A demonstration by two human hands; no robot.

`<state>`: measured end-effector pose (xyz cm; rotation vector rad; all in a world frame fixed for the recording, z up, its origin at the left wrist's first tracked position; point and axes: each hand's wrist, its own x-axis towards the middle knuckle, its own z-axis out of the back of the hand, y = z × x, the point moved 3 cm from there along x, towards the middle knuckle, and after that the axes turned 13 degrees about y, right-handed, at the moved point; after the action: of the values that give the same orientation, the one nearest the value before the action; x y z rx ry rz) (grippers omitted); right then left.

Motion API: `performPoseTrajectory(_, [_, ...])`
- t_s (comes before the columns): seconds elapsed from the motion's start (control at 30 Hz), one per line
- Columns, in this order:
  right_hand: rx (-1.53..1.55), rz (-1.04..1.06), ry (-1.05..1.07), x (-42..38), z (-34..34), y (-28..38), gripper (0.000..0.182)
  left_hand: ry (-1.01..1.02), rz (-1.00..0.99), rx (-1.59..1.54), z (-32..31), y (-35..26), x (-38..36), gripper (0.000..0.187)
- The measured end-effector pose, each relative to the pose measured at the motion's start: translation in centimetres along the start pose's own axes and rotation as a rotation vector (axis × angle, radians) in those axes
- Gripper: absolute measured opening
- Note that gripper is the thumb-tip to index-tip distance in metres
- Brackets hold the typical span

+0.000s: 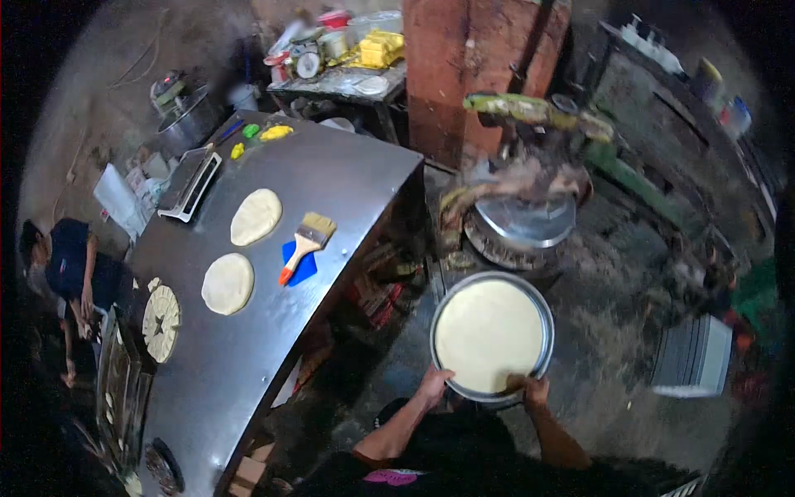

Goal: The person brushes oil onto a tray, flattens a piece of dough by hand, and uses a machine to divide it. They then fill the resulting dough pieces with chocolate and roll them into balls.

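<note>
My own body cuts off the view below my wrists, the underside of the round metal pan (547, 335) and my fingers beneath it are hidden, and the pink print (392, 477) on my dark shirt is too blurred to read. My left hand (534, 389) and right hand (433, 385) grip the near rim, forearms angled inward, holding the pan and its smooth pale dough (487, 331) over the floor, beside the metal tabletop (290, 331) with its brush (307, 244).
</note>
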<state>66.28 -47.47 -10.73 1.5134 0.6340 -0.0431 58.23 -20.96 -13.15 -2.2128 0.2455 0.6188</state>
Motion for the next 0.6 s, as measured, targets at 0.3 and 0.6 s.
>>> performPoseTrajectory(0.3, [-0.351, -0.070, -0.073, 14.5, 5.0, 8.4, 0.032, 0.641, 0.506, 0.118, -5.7, 3.1, 13.7, 0.070])
performPoseTrajectory(0.6, [-1.297, 0.725, -0.099, 16.3, -3.9, 48.1, 0.031, 0.505, 0.232, -0.208, -7.7, -4.0, 24.1, 0.040])
